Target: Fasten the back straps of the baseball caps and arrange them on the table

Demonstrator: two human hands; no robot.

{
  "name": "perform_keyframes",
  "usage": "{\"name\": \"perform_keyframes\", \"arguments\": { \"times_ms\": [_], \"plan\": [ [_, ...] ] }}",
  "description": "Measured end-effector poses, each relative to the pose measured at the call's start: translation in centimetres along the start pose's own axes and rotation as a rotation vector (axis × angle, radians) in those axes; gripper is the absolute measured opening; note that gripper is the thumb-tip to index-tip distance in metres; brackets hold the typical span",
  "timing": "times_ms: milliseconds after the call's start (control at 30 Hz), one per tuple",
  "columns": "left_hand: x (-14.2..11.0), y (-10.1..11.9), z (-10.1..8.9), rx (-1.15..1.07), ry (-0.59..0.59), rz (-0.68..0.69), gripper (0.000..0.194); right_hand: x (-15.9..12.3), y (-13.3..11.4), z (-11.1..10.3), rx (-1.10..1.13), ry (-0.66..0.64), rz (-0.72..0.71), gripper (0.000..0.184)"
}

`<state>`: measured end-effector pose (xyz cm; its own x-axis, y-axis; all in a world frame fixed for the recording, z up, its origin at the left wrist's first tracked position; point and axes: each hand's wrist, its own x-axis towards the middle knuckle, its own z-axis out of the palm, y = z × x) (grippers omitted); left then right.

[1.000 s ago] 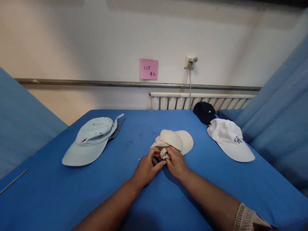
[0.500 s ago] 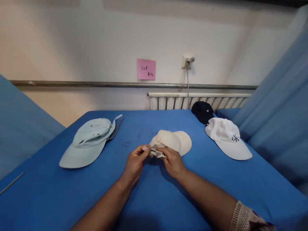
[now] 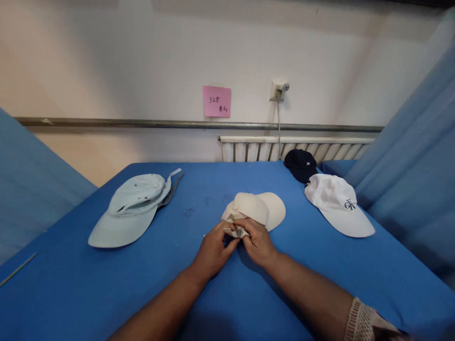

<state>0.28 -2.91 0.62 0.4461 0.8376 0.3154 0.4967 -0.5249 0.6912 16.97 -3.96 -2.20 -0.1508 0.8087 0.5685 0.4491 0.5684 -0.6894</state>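
A cream baseball cap [image 3: 250, 207] lies on the blue table, its brim [image 3: 275, 210] pointing to the right. Its back strap [image 3: 237, 232], with a small buckle, faces me and is bunched between my fingers. My right hand [image 3: 259, 244] is closed on the strap near the buckle, thumb below and forefinger above. From the left, my left hand [image 3: 215, 251] is closed around the strap's loose end, its thumb almost touching my right hand. Part of the strap is hidden behind the fingers.
On the left of the blue table [image 3: 142, 293] sits a pale blue cap [image 3: 133, 203] with a loose strap. A white cap [image 3: 334, 199] and a navy cap [image 3: 300, 165] are at the right. A thin stick [image 3: 17, 270] lies at the left edge. Blue curtains [image 3: 419, 156] hang at both sides.
My left hand has moved right and slightly down, closer to my right hand, and has changed its hold on the strap. The cap stays in nearly the same place.
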Motion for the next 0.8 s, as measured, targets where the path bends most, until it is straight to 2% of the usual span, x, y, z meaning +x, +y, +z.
{"name": "perform_keyframes", "arguments": {
  "times_ms": [167, 267, 367, 500, 567, 633, 733, 800],
  "plan": [
    [-0.1, 0.4, 0.0, -0.009, 0.040, -0.122, 0.003, -0.1, -0.3, 0.1, -0.067, 0.008, -0.007, 0.032],
    [-0.2, 0.4, -0.1, -0.037, 0.010, -0.181, 0.004, 0.0, -0.3, -0.1, -0.064, 0.060, 0.020, 0.030],
    [-0.2, 0.6, -0.3, 0.037, -0.010, -0.180, 0.005, 0.0, -0.3, -0.4, 0.004, 0.122, 0.014, 0.034],
    [-0.1, 1.0, -0.7, 0.107, -0.017, -0.087, 0.015, 0.0, -0.3, -0.6, 0.076, 0.158, 0.016, 0.035],
    [0.0, 1.1, -0.8, 0.022, -0.054, -0.053, 0.018, -0.1, -0.4, -0.7, 0.074, 0.140, 0.018, 0.037],
    [0.1, 1.0, -1.0, -0.105, -0.078, -0.076, 0.016, 0.0, -0.6, -0.8, 0.066, 0.080, 0.000, 0.041],
    [0.2, 0.7, -1.2, -0.252, -0.028, -0.166, 0.022, 0.1, -1.0, -1.1, 0.111, -0.065, -0.046, 0.045],
    [0.2, 0.6, -1.3, -0.350, 0.002, -0.227, 0.022, 0.2, -1.2, -1.1, 0.177, -0.093, -0.055, 0.043]
  ]
}}
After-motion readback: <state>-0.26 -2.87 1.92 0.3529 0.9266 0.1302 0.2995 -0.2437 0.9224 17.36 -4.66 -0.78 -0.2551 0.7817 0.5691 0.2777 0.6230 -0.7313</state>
